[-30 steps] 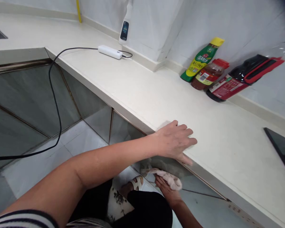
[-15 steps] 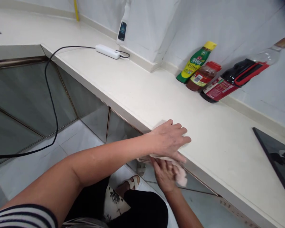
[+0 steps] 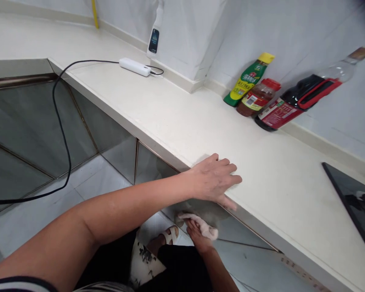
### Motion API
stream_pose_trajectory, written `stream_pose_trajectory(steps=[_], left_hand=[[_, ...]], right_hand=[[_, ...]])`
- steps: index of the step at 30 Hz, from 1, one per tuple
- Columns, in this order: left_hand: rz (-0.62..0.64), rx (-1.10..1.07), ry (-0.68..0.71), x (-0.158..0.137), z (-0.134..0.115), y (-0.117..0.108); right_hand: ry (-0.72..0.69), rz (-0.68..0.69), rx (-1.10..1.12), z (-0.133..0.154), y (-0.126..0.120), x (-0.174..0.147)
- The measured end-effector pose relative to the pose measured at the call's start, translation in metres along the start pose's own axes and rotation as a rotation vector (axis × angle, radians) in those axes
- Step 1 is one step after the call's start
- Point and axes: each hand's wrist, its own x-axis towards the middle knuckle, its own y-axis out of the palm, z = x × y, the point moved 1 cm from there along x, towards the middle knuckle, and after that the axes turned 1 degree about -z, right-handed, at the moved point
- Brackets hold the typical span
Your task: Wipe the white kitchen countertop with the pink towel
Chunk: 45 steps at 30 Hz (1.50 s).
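My left hand (image 3: 215,177) rests on the front edge of the pale countertop (image 3: 176,121), its fingers spread over the top and its thumb at the edge. It holds nothing. Below the counter, my right hand (image 3: 199,237) presses a light pinkish cloth (image 3: 209,231) against the glossy grey cabinet door (image 3: 240,227). The cloth is bunched along the fingers and partly covers them.
A white power bank (image 3: 135,67) with a black cable (image 3: 63,134) lies on the counter. Along the wall stand a white bottle (image 3: 153,40), a green squeeze bottle (image 3: 246,83), a red-lidded jar (image 3: 257,99) and a large dark bottle (image 3: 280,113). A black glossy panel (image 3: 355,207) lies at right.
My right hand has moved down and slightly left with the cloth along the cabinet door. My left hand stays on the counter edge; the whole view has shifted slightly.
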Motion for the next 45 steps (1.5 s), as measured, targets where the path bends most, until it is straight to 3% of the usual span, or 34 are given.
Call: stream_pose_trajectory(steps=[4, 8, 13, 16, 18, 20, 22, 24, 28, 35, 40, 42, 45], left_hand=[[0.031, 0.023, 0.005, 0.000, 0.000, 0.000], [0.017, 0.044, 0.016, 0.001, 0.006, 0.005], [-0.138, -0.086, 0.056, -0.015, -0.008, 0.011], [-0.209, -0.395, 0.083, -0.048, -0.041, 0.016], [-0.103, -0.633, 0.040, -0.074, -0.063, 0.021], [0.067, -0.829, -0.153, -0.097, -0.077, 0.027], [0.208, -0.984, -0.396, -0.112, -0.081, 0.033], [0.286, -1.098, -0.546, -0.121, -0.077, 0.038], [0.270, -1.107, -0.584, -0.130, -0.059, 0.031], [0.162, -1.046, -0.548, -0.119, -0.034, -0.024], [0.143, -1.177, -0.577, -0.098, -0.037, -0.058], [0.123, -1.219, -0.553, -0.091, -0.040, -0.069], [0.080, -1.271, -0.573, -0.081, -0.040, -0.075]], right_hand=[[0.120, -0.112, -0.137, -0.030, -0.049, -0.076], [0.318, -0.325, -0.223, -0.029, -0.097, -0.117], [0.490, -0.553, -0.128, 0.015, -0.142, -0.132], [0.625, -0.672, 0.186, 0.062, -0.157, -0.132], [0.698, -0.765, 0.520, 0.093, -0.162, -0.126], [0.684, -0.816, 0.739, 0.120, -0.163, -0.116], [0.632, -0.834, 0.795, 0.139, -0.161, -0.102], [0.587, -0.828, 0.770, 0.153, -0.157, -0.087], [0.469, -0.747, 0.652, 0.169, -0.144, -0.061], [0.315, -0.335, 0.466, 0.173, -0.125, -0.037], [0.337, -0.356, 0.373, 0.177, -0.139, -0.036], [0.307, -0.359, 0.401, 0.182, -0.144, -0.039], [0.306, -0.274, 0.696, 0.187, -0.139, -0.037]])
